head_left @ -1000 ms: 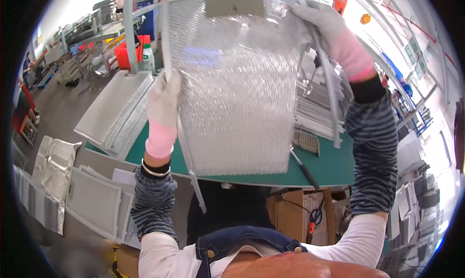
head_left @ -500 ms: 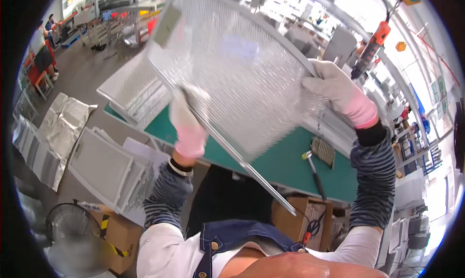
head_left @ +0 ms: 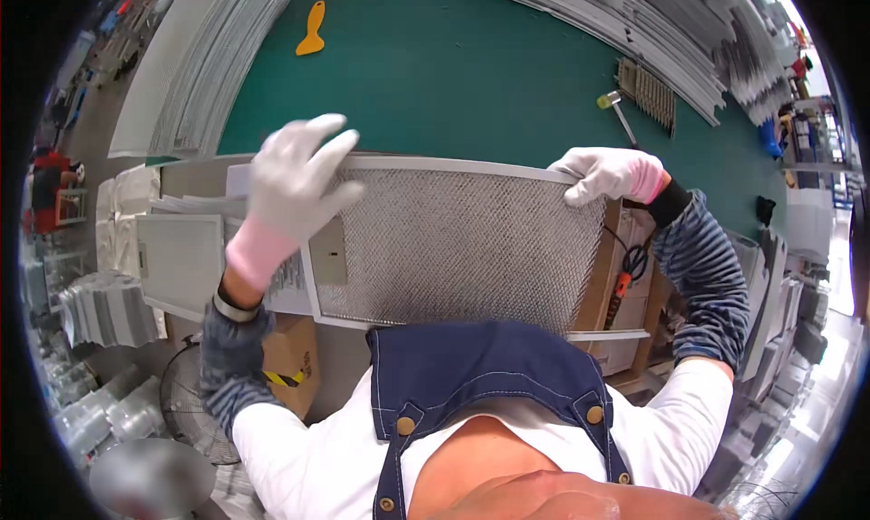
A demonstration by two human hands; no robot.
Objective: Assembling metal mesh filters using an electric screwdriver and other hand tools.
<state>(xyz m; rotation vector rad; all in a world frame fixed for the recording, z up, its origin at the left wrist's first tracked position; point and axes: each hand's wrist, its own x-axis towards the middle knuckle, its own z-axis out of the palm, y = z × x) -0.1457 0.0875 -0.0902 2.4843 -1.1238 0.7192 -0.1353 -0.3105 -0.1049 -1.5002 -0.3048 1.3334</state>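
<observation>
A grey metal-mesh filter panel (head_left: 462, 244) is held in front of my apron, just past the bench's near edge. It has a pale metal rail along its far edge and another down its left side. The mesh's right side shows no rail, and a thin strip (head_left: 609, 335) sticks out at the lower right. My right hand (head_left: 609, 174), in a white glove with a pink cuff, grips the panel's far right corner. My left hand (head_left: 304, 176), gloved alike, is raised over the far left corner with fingers spread, holding nothing.
On the green bench (head_left: 435, 76) lie a yellow scraper (head_left: 312, 31), a small mallet (head_left: 613, 103) and a ribbed tan block (head_left: 647, 97). Mesh panels (head_left: 213, 62) are stacked at left, metal strips (head_left: 580, 22) at far right. Below are an orange-handled tool (head_left: 619, 298), a carton (head_left: 292, 357) and a fan (head_left: 190, 398).
The panel has come down from in front of me and closer to my body, and turned level. My left hand has let go of its edge. My view has tilted downward.
</observation>
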